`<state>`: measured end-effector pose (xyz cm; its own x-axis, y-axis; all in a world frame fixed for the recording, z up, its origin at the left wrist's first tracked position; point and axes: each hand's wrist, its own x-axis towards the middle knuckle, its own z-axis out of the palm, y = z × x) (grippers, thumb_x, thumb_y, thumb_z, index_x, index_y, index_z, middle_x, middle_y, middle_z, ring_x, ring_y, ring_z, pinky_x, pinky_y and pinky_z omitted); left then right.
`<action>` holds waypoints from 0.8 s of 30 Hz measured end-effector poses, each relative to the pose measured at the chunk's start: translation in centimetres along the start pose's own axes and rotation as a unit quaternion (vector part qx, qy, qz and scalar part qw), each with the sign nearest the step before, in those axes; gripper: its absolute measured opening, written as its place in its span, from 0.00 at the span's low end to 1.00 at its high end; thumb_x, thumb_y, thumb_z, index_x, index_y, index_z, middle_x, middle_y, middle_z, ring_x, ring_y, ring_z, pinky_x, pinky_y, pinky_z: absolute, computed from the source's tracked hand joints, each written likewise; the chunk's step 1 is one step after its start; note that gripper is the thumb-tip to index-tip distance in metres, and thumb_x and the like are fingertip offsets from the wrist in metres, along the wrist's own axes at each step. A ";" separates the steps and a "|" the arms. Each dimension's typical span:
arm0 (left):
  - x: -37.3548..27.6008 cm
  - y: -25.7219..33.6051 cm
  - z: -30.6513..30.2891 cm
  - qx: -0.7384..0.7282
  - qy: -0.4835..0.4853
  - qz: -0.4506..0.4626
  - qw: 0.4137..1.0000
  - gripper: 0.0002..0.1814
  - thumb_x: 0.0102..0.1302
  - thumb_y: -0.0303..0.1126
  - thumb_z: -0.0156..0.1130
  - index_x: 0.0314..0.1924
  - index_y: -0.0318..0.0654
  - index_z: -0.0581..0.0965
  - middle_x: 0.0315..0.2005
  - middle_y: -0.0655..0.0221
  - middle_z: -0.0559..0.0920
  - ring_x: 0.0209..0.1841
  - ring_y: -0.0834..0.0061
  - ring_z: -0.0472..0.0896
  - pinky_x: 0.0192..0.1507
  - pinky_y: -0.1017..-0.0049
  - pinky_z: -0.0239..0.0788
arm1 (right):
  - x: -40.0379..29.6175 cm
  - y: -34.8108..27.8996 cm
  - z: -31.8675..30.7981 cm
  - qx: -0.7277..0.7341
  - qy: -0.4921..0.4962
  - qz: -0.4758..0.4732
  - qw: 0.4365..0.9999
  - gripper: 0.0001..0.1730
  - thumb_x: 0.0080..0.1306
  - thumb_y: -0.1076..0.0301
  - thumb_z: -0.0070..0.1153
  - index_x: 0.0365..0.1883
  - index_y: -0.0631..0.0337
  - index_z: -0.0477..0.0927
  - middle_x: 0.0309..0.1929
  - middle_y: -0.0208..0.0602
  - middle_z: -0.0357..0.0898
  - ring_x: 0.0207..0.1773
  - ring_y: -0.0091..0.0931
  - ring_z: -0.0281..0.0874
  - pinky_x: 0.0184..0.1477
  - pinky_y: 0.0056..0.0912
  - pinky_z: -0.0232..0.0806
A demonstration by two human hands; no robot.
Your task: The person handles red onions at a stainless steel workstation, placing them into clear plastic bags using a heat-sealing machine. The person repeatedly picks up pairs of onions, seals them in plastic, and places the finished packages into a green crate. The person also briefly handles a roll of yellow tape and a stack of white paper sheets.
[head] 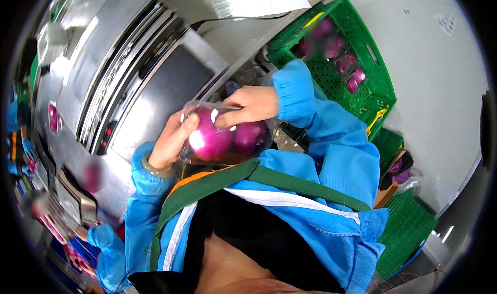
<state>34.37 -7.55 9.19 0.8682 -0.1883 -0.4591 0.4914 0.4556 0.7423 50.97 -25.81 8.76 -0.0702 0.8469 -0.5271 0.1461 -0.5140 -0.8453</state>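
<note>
A clear plastic pack of red onions point(211, 138) is held in front of my chest, with two large onions showing through the shiny film. My left hand point(171, 140) grips its left end, thumb on top; a bangle circles that wrist. From the right, my right hand point(248, 106) pinches the film along the upper side, its thumb lying over the onions. The fingers beneath the pack are hidden. Just beyond my hands is a steel machine with a dark flat plate point(180, 80).
To the right stands a green perforated plastic crate point(372, 66) with several packs of red onions point(345, 63). A closed-looking green crate point(407, 232) sits lower right. At left are a bench scale point(83, 204), another onion pack point(53, 117) and a co-worker's blue sleeve point(103, 237). A black cable point(240, 18) crosses the worktop.
</note>
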 end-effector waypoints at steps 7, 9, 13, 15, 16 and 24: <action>11.5 1.0 4.9 0.031 0.047 0.065 0.996 0.32 0.74 0.50 0.48 0.68 0.36 0.61 0.61 0.58 0.71 0.60 0.69 0.73 0.62 0.69 0.65 | -14.1 15.8 -0.8 0.333 0.472 -0.079 0.813 0.19 0.76 0.62 0.40 0.53 0.66 0.77 0.50 0.33 0.79 0.49 0.24 0.75 0.55 0.27 0.67; 13.3 -0.5 4.9 0.037 0.054 0.009 0.998 0.27 0.73 0.46 0.53 0.65 0.37 0.67 0.56 0.61 0.75 0.56 0.72 0.76 0.60 0.71 0.67 | -16.4 22.9 -1.4 0.401 0.594 -0.053 0.696 0.26 0.77 0.50 0.38 0.49 0.65 0.78 0.48 0.31 0.79 0.47 0.22 0.74 0.52 0.28 0.67; 15.1 -2.4 5.5 0.027 0.033 -0.057 0.997 0.22 0.72 0.38 0.55 0.62 0.37 0.70 0.52 0.64 0.78 0.52 0.75 0.77 0.56 0.74 0.70 | -19.0 31.5 -2.8 0.425 0.672 0.019 0.605 0.37 0.72 0.39 0.43 0.53 0.71 0.75 0.47 0.37 0.79 0.48 0.26 0.75 0.55 0.31 0.65; 15.9 -2.7 5.6 0.021 0.041 -0.071 0.996 0.22 0.72 0.38 0.56 0.61 0.37 0.70 0.51 0.65 0.79 0.51 0.76 0.77 0.56 0.75 0.70 | -18.2 37.3 -2.0 0.500 0.658 0.086 0.557 0.48 0.66 0.31 0.45 0.60 0.73 0.70 0.57 0.45 0.73 0.56 0.33 0.72 0.61 0.35 0.62; 16.3 -2.9 5.7 0.017 0.047 -0.078 0.996 0.22 0.71 0.38 0.57 0.61 0.36 0.71 0.51 0.65 0.79 0.51 0.76 0.77 0.55 0.75 0.70 | -17.8 38.5 -1.8 0.509 0.648 0.122 0.553 0.50 0.65 0.29 0.44 0.61 0.73 0.68 0.60 0.47 0.71 0.59 0.34 0.70 0.62 0.36 0.60; 18.1 -3.6 5.6 0.054 0.061 -0.093 0.992 0.22 0.71 0.37 0.58 0.60 0.36 0.71 0.50 0.66 0.79 0.49 0.78 0.77 0.53 0.76 0.70 | -14.6 45.6 -2.3 0.350 0.599 0.296 0.656 0.56 0.65 0.25 0.36 0.68 0.75 0.59 0.69 0.54 0.60 0.71 0.41 0.57 0.71 0.40 0.49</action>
<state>48.71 -17.46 0.95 0.7507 -0.1511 -0.6431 0.6520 0.3266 0.6843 60.92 -61.32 -21.94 0.6825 -0.2461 -0.6882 -0.7209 -0.3817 -0.5784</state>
